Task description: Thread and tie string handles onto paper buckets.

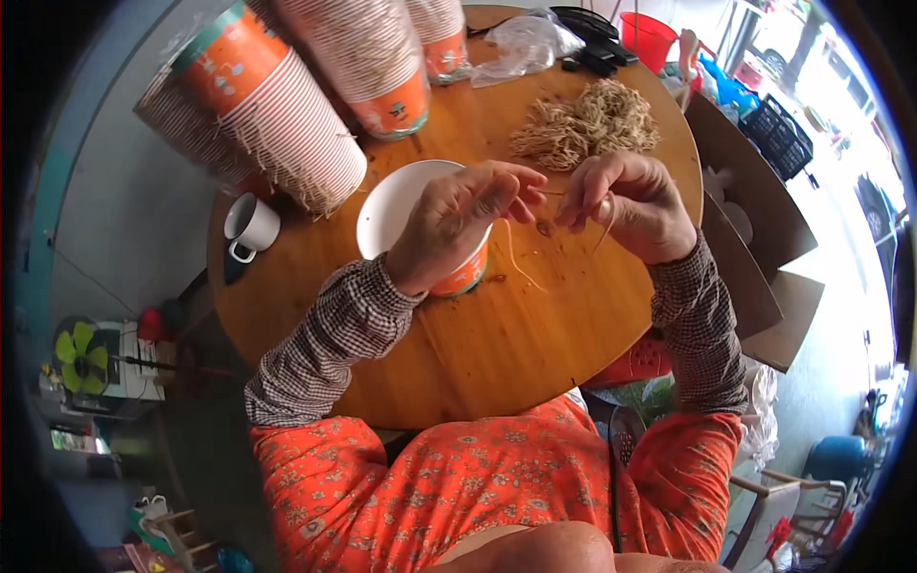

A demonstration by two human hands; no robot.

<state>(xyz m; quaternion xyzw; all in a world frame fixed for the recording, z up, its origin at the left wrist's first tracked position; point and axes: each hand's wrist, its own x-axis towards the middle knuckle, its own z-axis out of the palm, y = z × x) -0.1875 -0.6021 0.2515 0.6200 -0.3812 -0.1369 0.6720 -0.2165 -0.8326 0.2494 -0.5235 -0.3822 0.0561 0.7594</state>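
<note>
Left hand (457, 215) and right hand (630, 205) appear to pinch one thin strand (512, 252) above the table (535, 344), separate but loose-ended; the tangled strand pile (590, 126) beyond presumably remains unworked.

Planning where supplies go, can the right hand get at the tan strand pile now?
Probably yes: the tan strand pile lies on the table just beyond the right hand, nothing visible between, though that hand holds a thin strand.
</note>
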